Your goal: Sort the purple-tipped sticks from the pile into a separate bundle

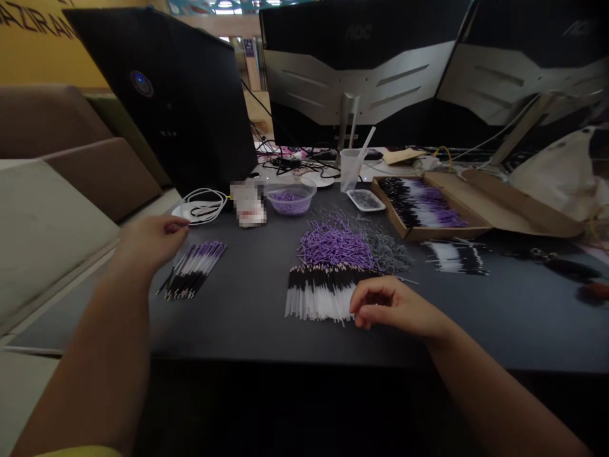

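My left hand (155, 240) is pinched closed at the left, holding a slim stick (179, 222) whose purple end shows at the fingertips. Just below it lies a pile of sticks (195, 270) with purple, white and black sections. My right hand (399, 308) is curled with thumb and fingers together over the right end of a row of black-and-clear sticks (316, 295). What is between those fingertips is hidden. Behind the row are a heap of small purple tubes (335, 244) and a heap of small grey pieces (390, 247).
A clear bowl (291, 198) of purple tubes, a small white tray (366, 200) and a cup with a straw (351, 170) stand farther back. An open cardboard box (409, 233) holds finished-looking sticks. More sticks (457, 257) lie before it. Monitors (361, 70) line the back.
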### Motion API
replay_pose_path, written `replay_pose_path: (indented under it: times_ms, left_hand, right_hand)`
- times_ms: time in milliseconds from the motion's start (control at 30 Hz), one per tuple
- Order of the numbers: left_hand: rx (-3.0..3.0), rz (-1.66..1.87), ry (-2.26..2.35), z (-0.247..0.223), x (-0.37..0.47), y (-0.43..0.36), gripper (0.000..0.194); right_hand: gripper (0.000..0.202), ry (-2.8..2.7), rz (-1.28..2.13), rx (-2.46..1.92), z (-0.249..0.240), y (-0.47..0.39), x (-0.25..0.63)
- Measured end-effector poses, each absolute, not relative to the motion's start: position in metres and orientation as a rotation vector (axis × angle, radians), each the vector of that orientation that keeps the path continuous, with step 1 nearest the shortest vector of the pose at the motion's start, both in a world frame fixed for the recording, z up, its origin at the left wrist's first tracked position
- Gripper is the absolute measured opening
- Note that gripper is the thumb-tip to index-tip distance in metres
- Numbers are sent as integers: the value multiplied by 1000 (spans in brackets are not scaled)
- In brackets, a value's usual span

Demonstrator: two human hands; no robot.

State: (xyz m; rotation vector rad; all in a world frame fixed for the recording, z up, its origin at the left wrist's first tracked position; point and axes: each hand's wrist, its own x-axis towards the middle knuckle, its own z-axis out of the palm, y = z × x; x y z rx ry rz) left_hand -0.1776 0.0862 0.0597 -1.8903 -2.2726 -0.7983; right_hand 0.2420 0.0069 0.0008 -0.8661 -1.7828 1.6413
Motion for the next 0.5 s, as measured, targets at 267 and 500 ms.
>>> replay_pose_path:
  times_ms: [267, 500]
  left_hand:
    - [-2005, -693, -2350, 15, -224, 119, 10]
    - [-2004, -571, -2396, 22, -219, 120, 16]
  right_hand:
    - [15, -1795, 1712, -901, -2, 3, 235]
    - [13, -1788, 1727, -929, 1, 2, 237]
